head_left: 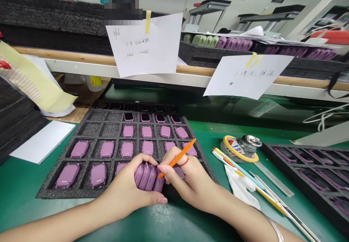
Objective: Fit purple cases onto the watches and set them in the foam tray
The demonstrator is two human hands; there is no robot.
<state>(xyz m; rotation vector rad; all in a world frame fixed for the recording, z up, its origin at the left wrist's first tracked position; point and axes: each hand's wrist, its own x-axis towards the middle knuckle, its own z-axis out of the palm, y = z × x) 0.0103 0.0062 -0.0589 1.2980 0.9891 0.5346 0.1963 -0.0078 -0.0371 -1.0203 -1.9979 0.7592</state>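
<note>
My left hand [129,184] is closed around several purple smartwatch bodies [146,176], stacked side by side on edge. My right hand [192,174] pinches an orange pointed stick [183,153] like a pen. Its lower tip is at the right end of the stack, though whether it touches a watch I cannot tell. Both hands are over the near edge of a black foam tray [92,130]. More purple watch bodies [79,149] lie in its compartments, mostly back up, with a row of dark screens [145,117] farther back. My hands partly hide the tray's front row.
Right of the tray are a glass jar with a metal lid [251,140], a roll of tape [227,148], a white cloth [241,184] and several thin tools [272,200]. Another foam tray [305,189] stands far right. White paper [42,140] lies left. A shelf rail [188,77] crosses above.
</note>
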